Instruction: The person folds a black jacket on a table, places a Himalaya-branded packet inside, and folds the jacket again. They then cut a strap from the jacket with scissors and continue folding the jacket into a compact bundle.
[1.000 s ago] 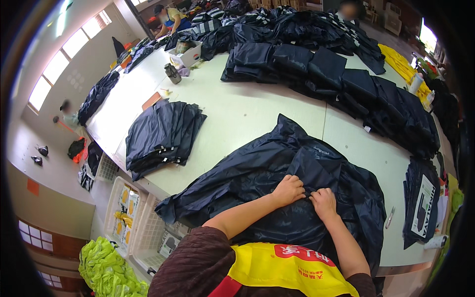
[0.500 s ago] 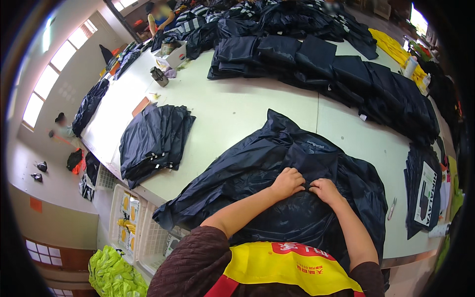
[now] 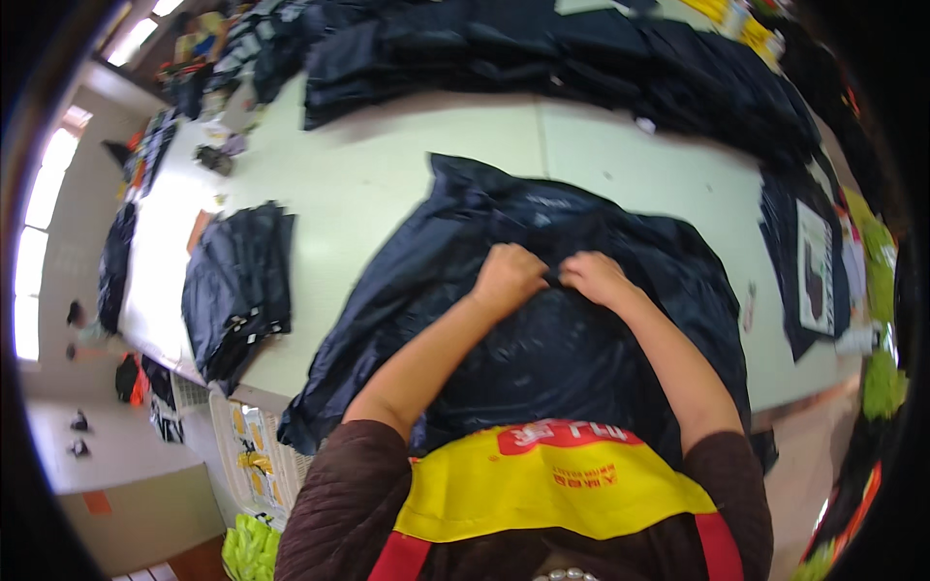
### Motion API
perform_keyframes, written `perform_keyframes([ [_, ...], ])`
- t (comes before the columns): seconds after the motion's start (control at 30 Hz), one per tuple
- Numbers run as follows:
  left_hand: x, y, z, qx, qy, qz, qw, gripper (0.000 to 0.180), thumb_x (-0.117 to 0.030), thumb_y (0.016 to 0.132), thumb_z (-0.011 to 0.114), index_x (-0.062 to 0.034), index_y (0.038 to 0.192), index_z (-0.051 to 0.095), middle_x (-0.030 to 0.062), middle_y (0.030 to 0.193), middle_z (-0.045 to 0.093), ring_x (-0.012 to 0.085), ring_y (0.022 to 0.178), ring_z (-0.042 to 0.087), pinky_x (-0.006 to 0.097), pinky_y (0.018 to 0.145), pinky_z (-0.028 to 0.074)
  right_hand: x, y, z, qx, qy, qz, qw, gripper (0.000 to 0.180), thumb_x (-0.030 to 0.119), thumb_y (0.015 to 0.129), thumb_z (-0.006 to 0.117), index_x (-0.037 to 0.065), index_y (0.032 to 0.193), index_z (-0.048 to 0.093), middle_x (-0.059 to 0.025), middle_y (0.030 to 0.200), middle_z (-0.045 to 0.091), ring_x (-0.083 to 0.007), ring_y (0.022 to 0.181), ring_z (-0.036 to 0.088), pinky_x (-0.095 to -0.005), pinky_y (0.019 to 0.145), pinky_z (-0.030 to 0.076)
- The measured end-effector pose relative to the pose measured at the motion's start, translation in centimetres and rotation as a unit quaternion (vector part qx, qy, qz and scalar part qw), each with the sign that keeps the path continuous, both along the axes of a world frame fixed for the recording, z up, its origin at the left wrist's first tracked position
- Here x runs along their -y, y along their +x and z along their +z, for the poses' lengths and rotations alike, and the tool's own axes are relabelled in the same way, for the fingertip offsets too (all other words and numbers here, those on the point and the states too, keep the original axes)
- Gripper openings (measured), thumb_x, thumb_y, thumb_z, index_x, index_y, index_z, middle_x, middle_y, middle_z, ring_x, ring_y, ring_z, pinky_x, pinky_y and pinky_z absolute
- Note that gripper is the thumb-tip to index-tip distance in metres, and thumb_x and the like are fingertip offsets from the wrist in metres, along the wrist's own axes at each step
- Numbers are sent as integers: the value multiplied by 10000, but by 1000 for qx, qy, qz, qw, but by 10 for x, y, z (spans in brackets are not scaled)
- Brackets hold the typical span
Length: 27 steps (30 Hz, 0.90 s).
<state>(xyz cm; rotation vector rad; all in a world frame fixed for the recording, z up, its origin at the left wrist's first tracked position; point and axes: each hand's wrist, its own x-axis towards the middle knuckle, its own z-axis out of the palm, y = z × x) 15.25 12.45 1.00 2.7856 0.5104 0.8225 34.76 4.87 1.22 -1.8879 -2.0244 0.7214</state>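
Two curled hands — your left hand (image 3: 509,278) and right hand (image 3: 594,277) — rest on the dark garment (image 3: 552,363), pinch unclear; its peaked corner (image 3: 449,176) points toward eleven o'clock, nearer your left.

Bright windows (image 3: 31,257) left; motion blur; dark edges.

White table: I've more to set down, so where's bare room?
Bare table shows between the spread garment and the far row of clothes, and between the garment and the left stack. The far row and right stack crowd their edges.
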Motion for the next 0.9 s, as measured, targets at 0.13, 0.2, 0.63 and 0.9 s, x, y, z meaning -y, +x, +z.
perform_keyframes([
  [0.13, -32, 2, -24, 23, -166, -38, 985, 201, -213, 734, 710, -40, 836, 690, 108, 812, 665, 281, 785, 603, 380, 731, 464, 19, -9, 25, 99, 301, 58, 947, 222, 193, 713, 682, 101, 903, 614, -18, 807, 528, -217, 800, 503, -340, 671, 452],
  [0.2, -36, 8, -20, 8, -255, -28, 966, 202, -225, 742, 710, -43, 827, 693, 121, 819, 666, 275, 820, 596, 376, 743, 457, 12, 2, -2, 62, 300, 28, 952, 142, 124, 717, 662, 79, 848, 631, -49, 794, 559, -233, 799, 532, -337, 675, 465],
  [0.63, -55, 15, -14, -5, -176, 0, 984, 238, -226, 758, 689, -25, 886, 674, 120, 866, 658, 292, 815, 596, 381, 740, 470, -23, 8, 4, 69, 327, 62, 940, 162, 159, 769, 634, 94, 918, 631, -42, 798, 581, -228, 795, 550, -361, 732, 477],
  [0.9, -37, 20, 12, -23, 25, 55, 998, 299, -249, 760, 674, -113, 1026, 650, 68, 944, 635, 241, 942, 547, 368, 856, 375, -59, 20, -8, -1, 117, -6, 993, 159, 172, 816, 602, 80, 922, 676, -91, 866, 644, -276, 869, 601, -380, 763, 489],
])
